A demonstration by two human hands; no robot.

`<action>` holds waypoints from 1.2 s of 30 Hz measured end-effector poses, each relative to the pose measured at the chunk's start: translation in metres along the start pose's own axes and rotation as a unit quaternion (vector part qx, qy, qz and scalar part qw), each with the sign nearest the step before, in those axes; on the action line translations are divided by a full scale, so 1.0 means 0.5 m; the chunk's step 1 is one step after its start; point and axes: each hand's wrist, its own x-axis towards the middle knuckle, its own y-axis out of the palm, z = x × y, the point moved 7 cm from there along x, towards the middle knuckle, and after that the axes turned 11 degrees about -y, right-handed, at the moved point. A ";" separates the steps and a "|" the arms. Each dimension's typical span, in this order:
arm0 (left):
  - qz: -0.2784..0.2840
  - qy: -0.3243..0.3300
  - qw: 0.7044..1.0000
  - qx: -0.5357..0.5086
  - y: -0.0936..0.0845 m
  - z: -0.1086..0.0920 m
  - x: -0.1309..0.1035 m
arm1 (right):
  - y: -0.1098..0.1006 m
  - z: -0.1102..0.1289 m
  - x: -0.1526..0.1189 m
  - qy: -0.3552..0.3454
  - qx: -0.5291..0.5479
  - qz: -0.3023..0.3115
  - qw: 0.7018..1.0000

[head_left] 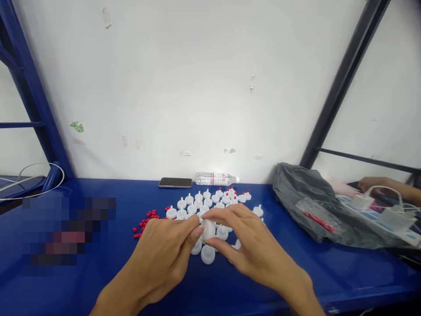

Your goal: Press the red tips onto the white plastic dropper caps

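Note:
Between the thumb and fingers of my right hand (246, 241) is a white plastic nozzle cap (208, 230), tilted so that its round side faces me. My left hand (167, 245) is closed in a pinch against the cap's left side. What its fingertips hold there, if anything, is hidden. Around and behind my hands, many white nozzle caps (181, 203) stand on the blue table (125, 281). Several at the back right carry small red tip caps (228, 190). Loose red tip caps (143, 224) lie scattered beyond my left wrist.
A phone (175, 182) and a clear plastic bottle (215, 178) lie along the wall. To the right are a dark plastic bag (296, 188), a clear packet with red pieces (320, 219) and a power strip with chargers (391, 217). Another person's arm (391, 188) shows at far right.

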 end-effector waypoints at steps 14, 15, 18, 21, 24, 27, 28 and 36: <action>-0.031 -0.146 0.937 -0.316 0.006 0.020 0.006 | -0.013 0.052 0.014 -0.115 -0.188 -0.097 0.971; -0.031 -0.153 0.934 -0.322 0.008 0.021 0.006 | -0.011 0.052 0.014 -0.120 -0.192 -0.102 0.969; -0.072 -0.148 0.947 -0.274 0.000 0.022 0.006 | -0.004 0.051 0.015 -0.129 -0.189 -0.118 0.966; -0.111 -0.100 0.968 -0.199 -0.012 0.014 0.005 | 0.007 0.035 0.015 -0.098 -0.131 -0.114 0.980; -0.103 -0.055 0.978 -0.172 -0.012 0.004 0.004 | 0.020 0.016 0.015 -0.059 -0.047 -0.085 0.994; -0.095 -0.061 0.973 -0.203 -0.010 0.003 0.004 | 0.014 0.020 0.014 -0.080 -0.044 -0.099 0.991; -0.086 -0.072 0.966 -0.235 -0.007 0.004 0.004 | 0.009 0.025 0.013 -0.097 -0.072 -0.108 0.987; 0.073 -0.181 0.842 -0.503 0.031 0.013 0.011 | 0.001 0.053 0.000 -0.172 -0.261 -0.161 0.936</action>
